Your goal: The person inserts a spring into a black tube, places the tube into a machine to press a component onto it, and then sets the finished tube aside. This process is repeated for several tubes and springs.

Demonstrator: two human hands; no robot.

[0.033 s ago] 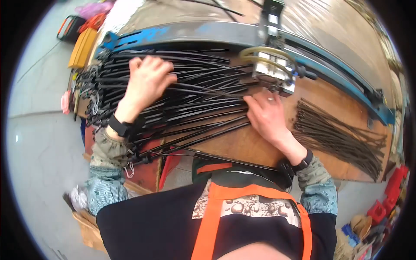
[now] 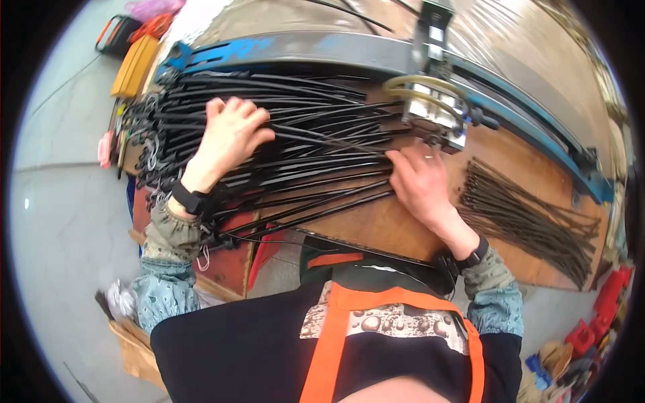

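My left hand [image 2: 232, 134] is closed around a slender black tube [image 2: 295, 131], above a wide pile of similar black tubes [image 2: 322, 164]. From the tube's right end a thin dark rod [image 2: 353, 144] runs to my right hand [image 2: 422, 181]. That hand's fingers pinch the rod just below a metal clamp-like machine head [image 2: 435, 114]; its fingertips are partly hidden under the head. A yellowish hose [image 2: 396, 84] loops around the head. Where the rod's far end lies, I cannot tell.
A bundle of thin brown rods [image 2: 531, 221] lies on the wooden tabletop [image 2: 363, 225] at right. Behind the work runs a blue and grey metal rail [image 2: 322, 48]. A yellow box [image 2: 134, 66] stands at far left, and red bins [image 2: 608, 295] sit at lower right.
The whole view has shifted slightly, so the scene sits a little further right. Both hands keep nearly the same places relative to the tube and machine head.
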